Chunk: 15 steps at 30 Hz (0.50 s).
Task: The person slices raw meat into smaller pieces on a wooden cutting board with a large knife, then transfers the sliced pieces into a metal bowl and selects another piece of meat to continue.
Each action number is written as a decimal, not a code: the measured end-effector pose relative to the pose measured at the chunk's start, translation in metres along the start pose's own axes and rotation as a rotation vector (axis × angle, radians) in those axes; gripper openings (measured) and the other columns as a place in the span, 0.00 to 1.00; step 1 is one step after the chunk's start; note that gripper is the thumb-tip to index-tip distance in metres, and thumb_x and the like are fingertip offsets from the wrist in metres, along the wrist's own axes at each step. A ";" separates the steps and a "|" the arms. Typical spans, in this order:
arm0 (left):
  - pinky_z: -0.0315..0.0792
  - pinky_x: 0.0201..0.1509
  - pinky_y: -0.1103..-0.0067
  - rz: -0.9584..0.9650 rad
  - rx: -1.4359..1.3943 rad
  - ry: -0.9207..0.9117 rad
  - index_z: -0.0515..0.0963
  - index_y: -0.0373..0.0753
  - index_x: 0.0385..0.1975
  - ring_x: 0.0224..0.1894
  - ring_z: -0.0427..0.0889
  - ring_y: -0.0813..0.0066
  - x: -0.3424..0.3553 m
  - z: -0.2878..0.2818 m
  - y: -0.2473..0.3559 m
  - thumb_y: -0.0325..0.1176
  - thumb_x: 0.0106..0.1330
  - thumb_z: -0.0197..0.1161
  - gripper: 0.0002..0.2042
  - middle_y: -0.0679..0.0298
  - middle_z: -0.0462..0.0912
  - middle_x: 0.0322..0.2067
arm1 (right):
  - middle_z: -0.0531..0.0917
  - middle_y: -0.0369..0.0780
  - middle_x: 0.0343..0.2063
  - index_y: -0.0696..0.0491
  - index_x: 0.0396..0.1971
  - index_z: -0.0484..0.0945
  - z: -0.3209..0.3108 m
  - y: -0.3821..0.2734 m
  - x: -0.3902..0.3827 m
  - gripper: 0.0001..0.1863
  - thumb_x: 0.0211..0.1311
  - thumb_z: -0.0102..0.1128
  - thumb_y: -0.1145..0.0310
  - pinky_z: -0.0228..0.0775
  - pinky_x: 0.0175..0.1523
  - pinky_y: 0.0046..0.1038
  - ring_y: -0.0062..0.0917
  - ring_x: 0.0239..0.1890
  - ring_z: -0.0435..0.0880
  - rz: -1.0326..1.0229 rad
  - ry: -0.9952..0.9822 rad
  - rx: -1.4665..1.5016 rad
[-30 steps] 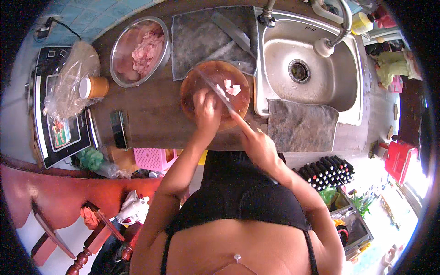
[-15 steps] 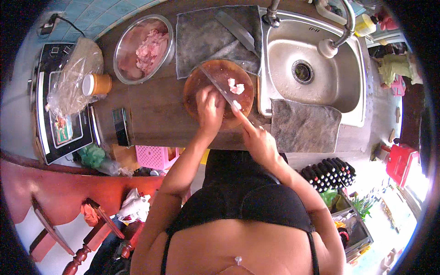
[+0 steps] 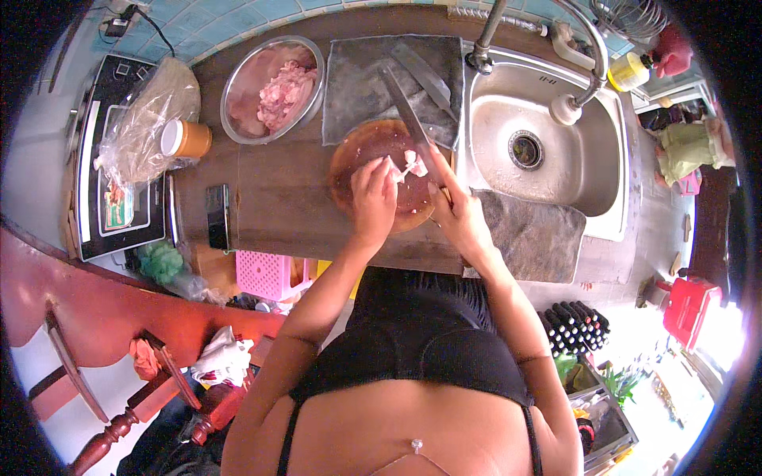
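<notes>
My right hand (image 3: pixel 459 213) is closed round the handle of a kitchen knife (image 3: pixel 406 105). Its blade points away from me, over the right rim of the round wooden cutting board (image 3: pixel 414 210). On the board, my left hand (image 3: pixel 373 197) has its fingers bunched against a small piece of pale pink raw meat (image 3: pixel 414 164); the fingertips partly cover it. Beyond the board to the left stands a metal bowl (image 3: pixel 232 119) of cut raw meat (image 3: pixel 286 95). A second broad blade (image 3: pixel 421 70) lies on a grey cloth (image 3: pixel 349 83) behind the board.
Right of the board is a steel sink (image 3: pixel 583 159) with a tap (image 3: pixel 599 55); a brown cloth (image 3: pixel 540 238) hangs over the counter edge before it. At left are a phone (image 3: pixel 217 216), an orange jar (image 3: pixel 190 139) and a plastic bag (image 3: pixel 155 103) on a black cooktop (image 3: pixel 95 218).
The knife has swung from slanting across the board to its right side, tip pointing farther away. My left hand has shifted onto the meat pieces. The whole view has moved slightly.
</notes>
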<state>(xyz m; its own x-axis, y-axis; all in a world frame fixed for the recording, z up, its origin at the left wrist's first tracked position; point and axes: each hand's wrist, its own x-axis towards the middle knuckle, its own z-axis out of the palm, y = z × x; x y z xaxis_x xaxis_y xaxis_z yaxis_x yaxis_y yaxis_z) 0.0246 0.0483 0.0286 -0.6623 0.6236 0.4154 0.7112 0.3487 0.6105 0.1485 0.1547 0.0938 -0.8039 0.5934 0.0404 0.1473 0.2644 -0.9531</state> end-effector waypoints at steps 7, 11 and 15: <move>0.65 0.53 0.68 -0.027 0.002 0.010 0.76 0.33 0.42 0.47 0.72 0.57 -0.004 0.005 0.002 0.26 0.57 0.58 0.12 0.55 0.75 0.43 | 0.76 0.56 0.29 0.35 0.63 0.52 0.008 0.004 -0.057 0.31 0.61 0.46 0.72 0.72 0.29 0.45 0.49 0.27 0.79 0.200 -0.209 -0.368; 0.63 0.54 0.66 -0.060 0.061 -0.042 0.73 0.29 0.43 0.49 0.69 0.52 -0.006 0.004 0.004 0.25 0.57 0.56 0.14 0.52 0.73 0.45 | 0.75 0.55 0.15 0.30 0.64 0.49 0.009 -0.004 -0.075 0.32 0.62 0.46 0.68 0.71 0.23 0.47 0.49 0.21 0.79 0.249 -0.258 -0.502; 0.63 0.55 0.65 -0.083 0.076 -0.070 0.72 0.29 0.45 0.50 0.68 0.51 -0.007 0.003 0.003 0.24 0.56 0.55 0.15 0.51 0.71 0.47 | 0.75 0.56 0.16 0.30 0.64 0.49 0.004 -0.007 -0.088 0.32 0.62 0.45 0.68 0.71 0.23 0.48 0.50 0.21 0.79 0.316 -0.304 -0.382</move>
<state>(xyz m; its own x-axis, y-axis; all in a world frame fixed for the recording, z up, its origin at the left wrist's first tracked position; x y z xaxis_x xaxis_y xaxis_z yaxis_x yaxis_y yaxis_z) 0.0318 0.0473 0.0252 -0.7037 0.6365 0.3159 0.6719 0.4515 0.5871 0.2159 0.0973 0.0953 -0.8080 0.4583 -0.3702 0.5592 0.3986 -0.7269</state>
